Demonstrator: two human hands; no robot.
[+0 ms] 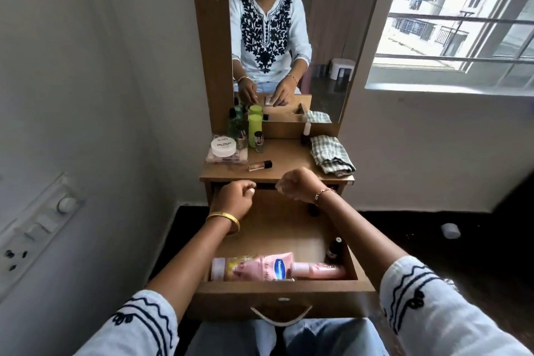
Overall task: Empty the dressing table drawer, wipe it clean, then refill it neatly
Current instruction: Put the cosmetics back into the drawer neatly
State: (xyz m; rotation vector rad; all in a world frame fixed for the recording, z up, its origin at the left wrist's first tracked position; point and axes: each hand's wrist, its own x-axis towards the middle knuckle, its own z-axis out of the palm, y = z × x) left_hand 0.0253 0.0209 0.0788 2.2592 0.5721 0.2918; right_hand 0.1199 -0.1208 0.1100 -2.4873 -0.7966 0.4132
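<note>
Wooden dressing table drawer (277, 228), light brown with a curved metal handle: pulled fully open, lower centre of the frame. Inside, against its near wall: pink squeeze tube with blue oval label (254, 267), lying flat; slim pink bottle (316, 270) just right of it, touching; small dark bottle (335, 247) by the right wall.

Left hand (235, 195), gold bangle at the wrist: over the drawer's far end, fingers curled, pinching something small and pale; what it was could not be told.

Right hand (297, 183), thin bracelet at the wrist: just right of the left, fingers curled under; whether it held anything could not be told.

Wooden tabletop (289, 159), centre of the frame: white round jar (223, 147) on a clear flat case, green bottles (254, 123) behind, lipstick tube (260, 165) lying flat, folded checked cloth (332, 157) at right.
</note>
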